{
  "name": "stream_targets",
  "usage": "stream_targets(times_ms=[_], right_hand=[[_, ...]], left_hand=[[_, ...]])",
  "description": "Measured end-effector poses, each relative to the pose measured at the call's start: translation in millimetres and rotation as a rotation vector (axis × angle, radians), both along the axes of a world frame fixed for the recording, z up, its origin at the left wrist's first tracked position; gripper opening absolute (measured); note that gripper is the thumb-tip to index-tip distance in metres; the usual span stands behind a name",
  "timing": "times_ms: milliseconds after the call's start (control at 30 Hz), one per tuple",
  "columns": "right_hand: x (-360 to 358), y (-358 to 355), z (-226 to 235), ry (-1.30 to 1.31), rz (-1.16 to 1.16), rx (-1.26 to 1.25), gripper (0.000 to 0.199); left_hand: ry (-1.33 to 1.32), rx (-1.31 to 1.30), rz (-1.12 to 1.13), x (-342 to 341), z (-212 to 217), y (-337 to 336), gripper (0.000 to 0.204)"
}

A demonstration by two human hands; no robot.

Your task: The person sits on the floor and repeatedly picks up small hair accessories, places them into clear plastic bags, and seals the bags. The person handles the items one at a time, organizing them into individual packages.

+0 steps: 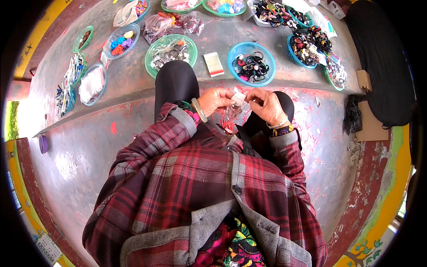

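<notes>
A small white card [239,97], pale and roughly square, sits between both hands above the person's lap, with a clear plastic sleeve [232,111] hanging just below it. The left hand [215,100] is curled, its fingertips pinched on the card's left edge; a pale bangle circles that wrist. The right hand [267,106] mirrors it, fingers bent and closed on the card's right edge. Beyond the knees, on the grey ledge, lie a stack of white cards [214,64], a blue bowl of black hair ties [251,64] and a green bowl of packed items [171,54]. Farther off stand more bowls of colourful hair accessories [311,44].
</notes>
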State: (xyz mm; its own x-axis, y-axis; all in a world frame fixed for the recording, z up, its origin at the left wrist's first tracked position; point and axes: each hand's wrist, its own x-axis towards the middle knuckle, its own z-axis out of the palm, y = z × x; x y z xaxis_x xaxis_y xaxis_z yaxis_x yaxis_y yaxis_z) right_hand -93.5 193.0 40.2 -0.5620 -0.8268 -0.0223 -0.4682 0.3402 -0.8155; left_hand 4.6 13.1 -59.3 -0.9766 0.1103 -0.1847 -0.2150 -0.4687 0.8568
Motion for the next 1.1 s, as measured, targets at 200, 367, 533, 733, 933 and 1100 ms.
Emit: stream_targets(times_ms=[200, 367, 533, 733, 933, 1100], right_hand=[[-7, -1, -23, -0.211, -0.233, -0.138, 0.014], [-5, -3, -20, -0.166, -0.160, -0.005, 0.019], [-2, -7, -33, -0.401, -0.310, -0.230, 0.017], [3, -11, -33, 0.021, -0.300, -0.210, 0.011], [2, -11, -57, -0.080, -0.308, -0.201, 0.011], [-4, -6, -66, -0.443, -0.413, -0.255, 0.011]], left_hand=[[0.104, -0.294, 0.025, 1, 20, 0, 0.020], [0.116, -0.377, -0.004, 4, 10, 5, 0.019], [0.004, -0.237, -0.050, 2, 13, 2, 0.020], [-0.009, -0.069, 0.005, 2, 10, 4, 0.021], [-0.006, 0.034, -0.052, 0, -2, 3, 0.025], [-0.028, 0.169, -0.094, 3, 20, 4, 0.032]])
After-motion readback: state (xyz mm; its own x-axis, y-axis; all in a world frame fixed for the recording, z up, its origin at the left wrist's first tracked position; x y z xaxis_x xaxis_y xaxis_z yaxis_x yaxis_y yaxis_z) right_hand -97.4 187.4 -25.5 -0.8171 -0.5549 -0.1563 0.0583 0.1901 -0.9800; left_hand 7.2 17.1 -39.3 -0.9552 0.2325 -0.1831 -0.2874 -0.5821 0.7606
